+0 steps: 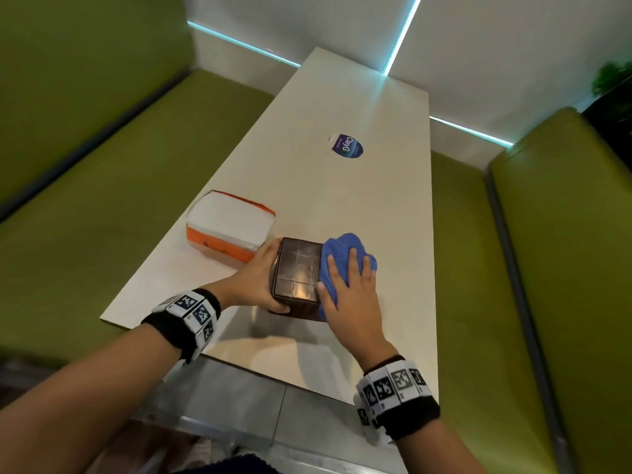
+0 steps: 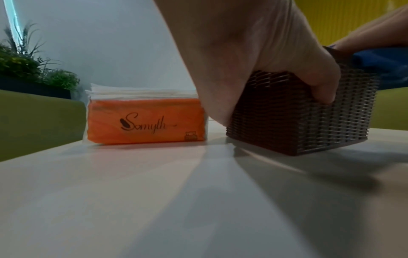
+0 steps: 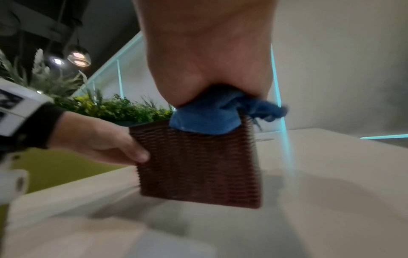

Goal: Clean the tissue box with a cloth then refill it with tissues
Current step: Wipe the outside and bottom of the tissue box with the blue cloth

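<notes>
Hands steady a ribbed woven-textured brown tissue box (image 1: pixel 298 272) under soft blue cloth (image 1: pixel 345 254).

Woven wicker tissue box (image 2: pixel 298 118), glossy top, soft cloth (image 1: pixel 345 254)

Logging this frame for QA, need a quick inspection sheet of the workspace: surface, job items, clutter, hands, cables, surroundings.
Surface: pale table, round sticker at its far part.
Job's things: brown woven tissue box on the table; blue cloth draped over its right edge; orange tissue pack to its left, white tissues showing on top.
Clutter: nothing seen.
Hands: left hand grips the box's left side; right hand presses the cloth on the box, fingers straight.
Cables: nothing seen.
Surroundings: green bench seats both sides, white wall with lit strips, plants.
</notes>
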The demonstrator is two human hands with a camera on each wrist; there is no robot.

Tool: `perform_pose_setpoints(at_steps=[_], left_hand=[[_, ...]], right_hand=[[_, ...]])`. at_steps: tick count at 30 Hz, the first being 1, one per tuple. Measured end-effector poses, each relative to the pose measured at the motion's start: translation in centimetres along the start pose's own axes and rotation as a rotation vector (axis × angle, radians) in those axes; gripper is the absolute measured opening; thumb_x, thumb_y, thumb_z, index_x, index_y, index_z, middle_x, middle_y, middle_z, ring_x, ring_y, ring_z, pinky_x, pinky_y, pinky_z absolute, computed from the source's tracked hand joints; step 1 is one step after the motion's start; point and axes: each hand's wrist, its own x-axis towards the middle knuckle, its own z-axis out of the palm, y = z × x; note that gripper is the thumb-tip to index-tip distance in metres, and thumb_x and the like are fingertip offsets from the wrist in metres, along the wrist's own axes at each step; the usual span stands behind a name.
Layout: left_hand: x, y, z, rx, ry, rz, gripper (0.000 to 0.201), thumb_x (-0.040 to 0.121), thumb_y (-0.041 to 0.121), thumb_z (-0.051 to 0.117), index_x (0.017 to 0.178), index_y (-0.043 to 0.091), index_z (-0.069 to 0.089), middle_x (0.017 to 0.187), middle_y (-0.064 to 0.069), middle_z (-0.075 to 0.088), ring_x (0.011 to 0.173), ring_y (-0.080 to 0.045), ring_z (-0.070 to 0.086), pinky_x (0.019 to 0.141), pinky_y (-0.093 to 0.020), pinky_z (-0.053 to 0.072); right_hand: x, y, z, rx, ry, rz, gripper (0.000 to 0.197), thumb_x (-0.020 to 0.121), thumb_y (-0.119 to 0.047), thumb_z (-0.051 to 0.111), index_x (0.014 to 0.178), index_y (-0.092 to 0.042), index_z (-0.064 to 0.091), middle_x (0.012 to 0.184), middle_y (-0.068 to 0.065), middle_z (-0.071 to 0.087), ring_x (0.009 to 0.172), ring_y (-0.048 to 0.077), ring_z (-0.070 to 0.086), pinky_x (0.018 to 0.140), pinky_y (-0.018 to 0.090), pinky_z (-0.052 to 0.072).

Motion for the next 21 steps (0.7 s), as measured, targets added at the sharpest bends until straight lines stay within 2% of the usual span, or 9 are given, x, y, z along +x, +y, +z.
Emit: perform_pose_setpoints(at_steps=[3, 5, 7, 9, 12, 14, 17, 18, 21], left_hand=[[-0.2, 0.3, 0.2, -0.066, -0.006, 0.028, 0.118, 0.048, 0.038, 0.088, 0.141, 0.028, 0.015, 0.137, 0.008, 0.03, 0.128, 0.007, 0.029, 0.109, -0.006, 0.02], [-0.4, 0.1, 0.3, -0.181, 0.004, 0.012, 0.117, 0.054, 0.036, 0.083, 0.146, 0.014, 0.013, 0.144, 0.004, 0.03, 0.132, 0.015, 0.03, 0.115, -0.016, 0.026], [-0.3, 0.1, 0.3, -0.18, 0.026, -0.003, 0.113, 0.064, 0.032, 0.077, 0.146, -0.003, 0.008, 0.148, -0.006, 0.027, 0.133, 0.019, 0.026, 0.114, -0.023, 0.029], [-0.2, 0.1, 0.5, -0.146, 0.041, -0.021, 0.12, 0.062, 0.028, 0.08, 0.147, 0.004, 0.0, 0.15, -0.003, 0.017, 0.138, 0.015, 0.019, 0.114, -0.016, 0.024], [-0.1, -0.3, 0.9, -0.111, 0.072, -0.045, 0.14, 0.047, 0.032, 0.092, 0.15, 0.029, -0.003, 0.157, 0.007, 0.01, 0.147, -0.008, 0.011, 0.12, -0.027, 0.019], [-0.1, -0.6, 1.0, -0.125, 0.085, -0.03, 0.141, 0.046, 0.031, 0.094, 0.151, 0.028, 0.0, 0.158, 0.008, 0.01, 0.147, -0.004, 0.012, 0.12, -0.027, 0.019], [-0.1, -0.4, 1.0, -0.148, 0.075, 0.017, 0.133, 0.047, 0.045, 0.089, 0.146, 0.025, 0.003, 0.154, 0.005, 0.013, 0.14, 0.015, 0.011, 0.117, -0.015, 0.016], [-0.1, -0.4, 1.0, -0.141, 0.073, 0.017, 0.129, 0.047, 0.047, 0.088, 0.145, 0.024, 0.007, 0.153, 0.002, 0.017, 0.139, 0.015, 0.015, 0.117, -0.014, 0.018], [0.0, -1.3, 1.1, -0.122, 0.082, -0.055, 0.129, 0.041, 0.037, 0.094, 0.145, 0.019, 0.02, 0.146, -0.002, 0.031, 0.138, -0.01, 0.034, 0.116, -0.038, 0.032]], right_hand=[[-0.8, -3.6, 1.3, -0.024, -0.012, -0.1, 0.065, 0.095, -0.059, 0.009, 0.152, -0.03, 0.021, 0.162, 0.009, 0.005, 0.148, 0.034, -0.004, 0.12, 0.044, 0.0], [-0.5, -6.1, 2.3, -0.025, -0.043, -0.171, 0.06, 0.098, -0.055, 0.011, 0.149, -0.028, 0.029, 0.161, 0.009, 0.016, 0.148, 0.036, 0.009, 0.12, 0.048, 0.01], [1.3, -7.1, 2.2, -0.017, -0.04, -0.193, 0.054, 0.1, -0.049, 0.018, 0.149, -0.028, 0.031, 0.16, 0.008, 0.017, 0.148, 0.033, 0.011, 0.121, 0.047, 0.01], [3.8, -6.7, 1.6, -0.029, -0.082, -0.177, 0.051, 0.102, -0.044, 0.022, 0.151, -0.03, 0.023, 0.162, 0.006, 0.009, 0.15, 0.029, 0.004, 0.122, 0.045, 0.004], [6.8, -5.8, 0.8, -0.052, -0.089, -0.123, 0.05, 0.104, -0.041, 0.021, 0.152, -0.029, 0.018, 0.162, 0.006, 0.01, 0.149, 0.03, 0.005, 0.122, 0.044, 0.005], [6.9, -6.4, 1.2, -0.076, -0.085, -0.08, 0.051, 0.104, -0.039, 0.021, 0.153, -0.026, 0.016, 0.162, 0.006, 0.011, 0.149, 0.03, 0.005, 0.122, 0.043, 0.004], [4.2, -7.3, 1.9, -0.067, -0.048, -0.112, 0.054, 0.102, -0.042, 0.017, 0.153, -0.023, 0.015, 0.162, 0.002, 0.009, 0.15, 0.027, 0.001, 0.121, 0.039, 0.0], [3.0, -6.8, 1.9, -0.051, -0.055, -0.142, 0.058, 0.1, -0.047, 0.012, 0.152, -0.024, 0.019, 0.161, 0.001, 0.013, 0.15, 0.025, 0.004, 0.12, 0.037, 0.0], [0.7, -2.5, 0.7, -0.039, -0.021, -0.134, 0.074, 0.093, -0.059, -0.006, 0.15, -0.025, 0.028, 0.159, -0.001, 0.021, 0.149, 0.023, 0.013, 0.118, 0.036, 0.005]])
